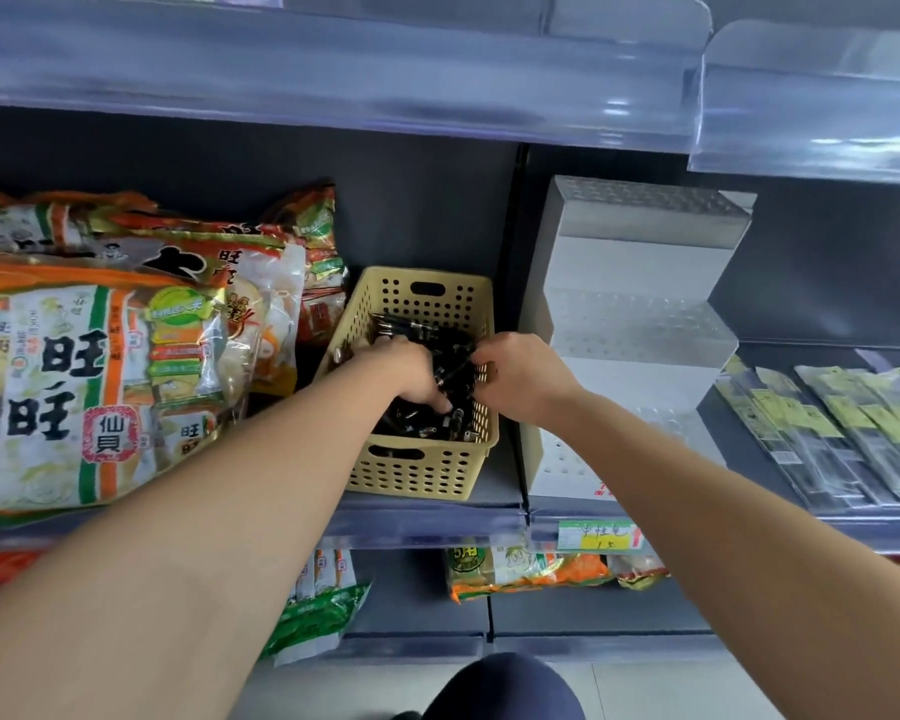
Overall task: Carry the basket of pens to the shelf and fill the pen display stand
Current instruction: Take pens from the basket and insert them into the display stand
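A beige perforated basket stands on the shelf, holding several black pens. My left hand reaches down into it, fingers curled around a bunch of the pens. Over the basket's right rim, my right hand pinches the end of pens from the same bunch. To the right stands a white stepped pen display stand with rows of small holes; no pens stand in the holes I can see.
Large orange-and-white snack bags crowd the shelf left of the basket. Flat black-and-yellow packets lie right of the stand. A clear plastic shelf edge overhangs above. A yellow price label hangs below the stand, with more snacks on the lower shelf.
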Tool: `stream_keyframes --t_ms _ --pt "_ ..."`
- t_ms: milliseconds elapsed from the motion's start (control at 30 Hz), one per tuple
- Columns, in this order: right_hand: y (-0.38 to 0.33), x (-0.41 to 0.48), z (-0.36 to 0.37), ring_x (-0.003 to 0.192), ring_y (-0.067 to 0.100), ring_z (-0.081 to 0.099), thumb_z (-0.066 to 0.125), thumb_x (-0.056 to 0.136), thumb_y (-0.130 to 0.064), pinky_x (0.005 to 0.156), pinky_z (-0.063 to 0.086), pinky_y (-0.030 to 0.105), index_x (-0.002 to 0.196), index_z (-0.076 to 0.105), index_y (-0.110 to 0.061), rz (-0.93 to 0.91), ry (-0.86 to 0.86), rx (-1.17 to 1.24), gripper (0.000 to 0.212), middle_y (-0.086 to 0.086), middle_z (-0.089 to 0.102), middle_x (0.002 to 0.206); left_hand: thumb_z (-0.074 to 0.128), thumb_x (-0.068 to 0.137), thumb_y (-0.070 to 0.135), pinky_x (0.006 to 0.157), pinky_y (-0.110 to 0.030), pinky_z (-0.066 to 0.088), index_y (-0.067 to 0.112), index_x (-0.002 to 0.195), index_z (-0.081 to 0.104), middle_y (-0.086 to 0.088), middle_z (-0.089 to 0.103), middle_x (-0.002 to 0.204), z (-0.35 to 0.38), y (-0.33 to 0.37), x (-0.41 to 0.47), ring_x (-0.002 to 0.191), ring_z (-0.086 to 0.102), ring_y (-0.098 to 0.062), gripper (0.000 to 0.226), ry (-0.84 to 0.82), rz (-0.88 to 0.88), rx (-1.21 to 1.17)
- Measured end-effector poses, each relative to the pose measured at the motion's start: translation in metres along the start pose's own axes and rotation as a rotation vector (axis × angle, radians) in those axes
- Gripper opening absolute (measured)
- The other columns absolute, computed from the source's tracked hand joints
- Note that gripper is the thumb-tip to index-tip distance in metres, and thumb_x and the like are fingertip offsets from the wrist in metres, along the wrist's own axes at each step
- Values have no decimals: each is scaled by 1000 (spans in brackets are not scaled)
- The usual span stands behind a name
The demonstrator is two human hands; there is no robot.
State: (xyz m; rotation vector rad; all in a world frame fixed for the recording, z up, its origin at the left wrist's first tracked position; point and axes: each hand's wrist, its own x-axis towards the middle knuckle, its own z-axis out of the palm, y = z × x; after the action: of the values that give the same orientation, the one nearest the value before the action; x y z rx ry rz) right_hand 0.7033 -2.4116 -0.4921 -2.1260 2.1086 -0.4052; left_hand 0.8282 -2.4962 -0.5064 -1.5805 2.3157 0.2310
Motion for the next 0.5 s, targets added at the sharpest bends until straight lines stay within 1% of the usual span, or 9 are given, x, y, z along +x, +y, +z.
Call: stream_keyframes --t_ms 33,100,167,233,267,333,400,433,500 --pt "0 0 0 94 23 58 59 78 -14 72 47 27 97 69 -11 2 7 5 22 4 65 98 62 77 64 110 -54 23 19 144 38 -12 33 150 1 2 0 137 33 -35 84 20 -20 26" --pt "0 0 -1 94 23 58 59 78 -13 71 44 25 98 69 -11 -2 14 5 22 4 66 99 61 81 59 109 -48 31 15 143 39 -14 34 148 2 6 0 135 35 -34 79 35 -34 28" --pt "0 2 0 92 23 58 58 78 -13 68 43 25 95 69 -10 -1 24 11 20 4 65 96 63 80 56 99 -40 44 13 138 46 -13 46 139 3 8 2 125 47 -31 74 48 -34 -13" --pt "1 3 1 90 24 59 57 78 -14 67 44 27 91 69 -10 -3 35 14 17 4 65 92 64 80 52 89 -36 50 13 130 52 -9 55 128 3 8 3 114 55 -28 64 64 -35 -53" --pt "1 3 1 91 24 59 57 79 -14 68 46 28 92 69 -10 -7 40 16 18 4 65 93 64 82 50 85 -35 50 13 128 53 -7 57 124 2 8 1 111 56 -27 60 66 -42 -63" --pt "2 3 0 98 25 59 57 82 -15 78 51 33 100 69 -10 -7 53 33 22 5 66 102 63 84 45 81 -34 50 11 123 55 -7 58 115 -3 6 -1 103 58 -26 52 67 -40 -100" --pt "2 3 0 105 25 58 56 85 -16 87 51 37 107 69 -10 4 70 61 26 6 65 110 65 85 36 70 -31 48 6 118 57 -7 57 99 -9 -1 -2 88 58 -23 45 60 -30 -207" --pt "2 4 0 107 24 57 56 86 -16 89 51 38 108 68 -12 11 81 72 26 5 66 112 67 84 31 64 -30 46 5 115 57 -6 55 92 -13 -6 -2 80 56 -21 42 62 -30 -299" --pt "1 7 2 109 24 54 54 87 -17 88 51 37 106 69 -13 21 101 68 25 4 67 109 68 83 20 54 -27 42 4 112 55 -6 52 87 -20 -16 -4 71 51 -18 36 70 -30 -530"
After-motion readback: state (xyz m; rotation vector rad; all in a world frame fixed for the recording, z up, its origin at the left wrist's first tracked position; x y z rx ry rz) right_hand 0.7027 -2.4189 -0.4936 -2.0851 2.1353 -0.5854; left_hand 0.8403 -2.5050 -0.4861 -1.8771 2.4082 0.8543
